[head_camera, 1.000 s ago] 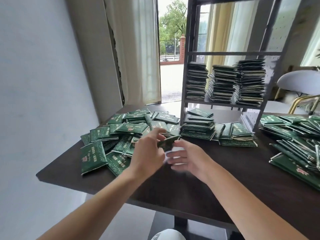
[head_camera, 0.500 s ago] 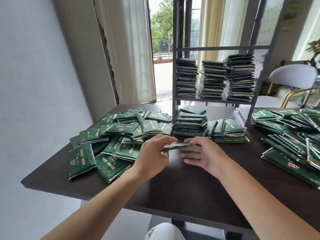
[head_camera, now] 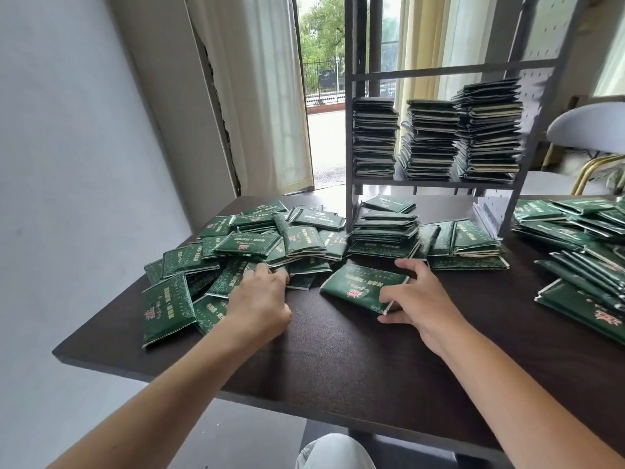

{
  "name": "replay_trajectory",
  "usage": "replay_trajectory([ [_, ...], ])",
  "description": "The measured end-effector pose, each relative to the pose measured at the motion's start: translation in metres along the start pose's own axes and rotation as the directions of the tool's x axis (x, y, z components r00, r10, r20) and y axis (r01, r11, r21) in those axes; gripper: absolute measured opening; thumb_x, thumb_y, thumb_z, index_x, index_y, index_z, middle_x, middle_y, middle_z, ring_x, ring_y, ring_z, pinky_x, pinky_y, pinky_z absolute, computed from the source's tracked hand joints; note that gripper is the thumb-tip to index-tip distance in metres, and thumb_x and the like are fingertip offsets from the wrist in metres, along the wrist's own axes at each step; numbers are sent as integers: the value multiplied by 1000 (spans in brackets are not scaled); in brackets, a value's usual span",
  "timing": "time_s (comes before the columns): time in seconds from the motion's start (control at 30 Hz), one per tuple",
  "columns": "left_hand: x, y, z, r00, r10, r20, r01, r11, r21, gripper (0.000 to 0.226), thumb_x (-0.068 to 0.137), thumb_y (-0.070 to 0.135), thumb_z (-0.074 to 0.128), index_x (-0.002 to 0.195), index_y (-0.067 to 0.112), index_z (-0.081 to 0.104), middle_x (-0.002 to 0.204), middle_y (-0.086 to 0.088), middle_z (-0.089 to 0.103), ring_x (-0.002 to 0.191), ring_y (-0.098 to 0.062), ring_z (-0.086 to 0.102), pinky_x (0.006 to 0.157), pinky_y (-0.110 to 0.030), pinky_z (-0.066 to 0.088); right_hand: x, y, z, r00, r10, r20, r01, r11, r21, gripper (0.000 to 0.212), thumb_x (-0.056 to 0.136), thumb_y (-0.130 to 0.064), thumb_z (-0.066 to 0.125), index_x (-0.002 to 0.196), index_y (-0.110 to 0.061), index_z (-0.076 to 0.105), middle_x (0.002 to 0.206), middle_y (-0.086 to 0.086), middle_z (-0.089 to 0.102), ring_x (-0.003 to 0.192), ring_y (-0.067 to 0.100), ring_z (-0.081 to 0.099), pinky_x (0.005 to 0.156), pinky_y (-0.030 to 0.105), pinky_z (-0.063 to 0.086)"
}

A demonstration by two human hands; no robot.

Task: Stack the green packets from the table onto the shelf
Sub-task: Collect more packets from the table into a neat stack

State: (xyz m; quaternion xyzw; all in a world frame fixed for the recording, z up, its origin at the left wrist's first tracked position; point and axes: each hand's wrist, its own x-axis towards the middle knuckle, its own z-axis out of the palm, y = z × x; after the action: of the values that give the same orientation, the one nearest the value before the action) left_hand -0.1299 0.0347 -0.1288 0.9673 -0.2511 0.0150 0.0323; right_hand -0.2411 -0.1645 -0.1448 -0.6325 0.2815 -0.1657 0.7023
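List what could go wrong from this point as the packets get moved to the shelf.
1. The right stack on the shelf is the tallest and looks ragged, with its top near the shelf board above; adding more could topple it.
2. The right hand grips one packet only at its near end, so it may slip.
3. The left hand reaches into the loose heap near the table edge; packets could slide off.

Hidden and cut off
My left hand [head_camera: 258,301] fingertips vanish under packets; the right-edge pile [head_camera: 581,245] runs off frame; packet print unreadable.
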Motion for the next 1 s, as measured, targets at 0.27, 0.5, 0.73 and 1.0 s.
replay_trajectory([
  [0.27, -14, 33, -1, 990, 141, -20, -140, 989, 47, 53, 90, 14, 56, 141, 24, 46, 132, -4, 48, 123, -26, 48, 94, -39, 50, -5, -1, -9, 996, -57, -70, 50, 994, -102, 13, 86, 3, 69, 96, -2, 62, 87, 15, 62, 53, 17, 62, 47, 32, 58],
  [0.5, -26, 61, -8, 936, 231, -267, -282, 944, -172, 77, 76, -1, 53, 147, 28, 43, 122, 1, 61, 115, -24, 59, 94, -33, 48, -9, -5, -10, 1000, 25, 5, -25, 998, -53, 13, 91, -9, 61, 103, -3, 59, 70, 15, 71, 53, 29, 70, 45, 30, 56],
  [0.73, -16, 69, 10, 917, 198, -346, -352, 808, -472, 70, 80, -7, 59, 136, 35, 57, 112, 13, 71, 100, -8, 65, 90, -21, 47, -8, -3, -12, 999, 31, 33, -29, 998, -55, 10, 90, -4, 63, 94, -4, 54, 62, 13, 69, 54, 27, 70, 45, 29, 55],
  [1.0, -14, 71, 32, 892, 299, -339, -451, 620, -641, 55, 80, -11, 65, 117, 30, 65, 98, 17, 71, 93, 5, 63, 84, -13, 51, -4, -4, -11, 997, 65, 34, -59, 989, -135, 27, 93, -15, 65, 119, -11, 59, 91, 14, 68, 47, 20, 64, 45, 29, 53],
])
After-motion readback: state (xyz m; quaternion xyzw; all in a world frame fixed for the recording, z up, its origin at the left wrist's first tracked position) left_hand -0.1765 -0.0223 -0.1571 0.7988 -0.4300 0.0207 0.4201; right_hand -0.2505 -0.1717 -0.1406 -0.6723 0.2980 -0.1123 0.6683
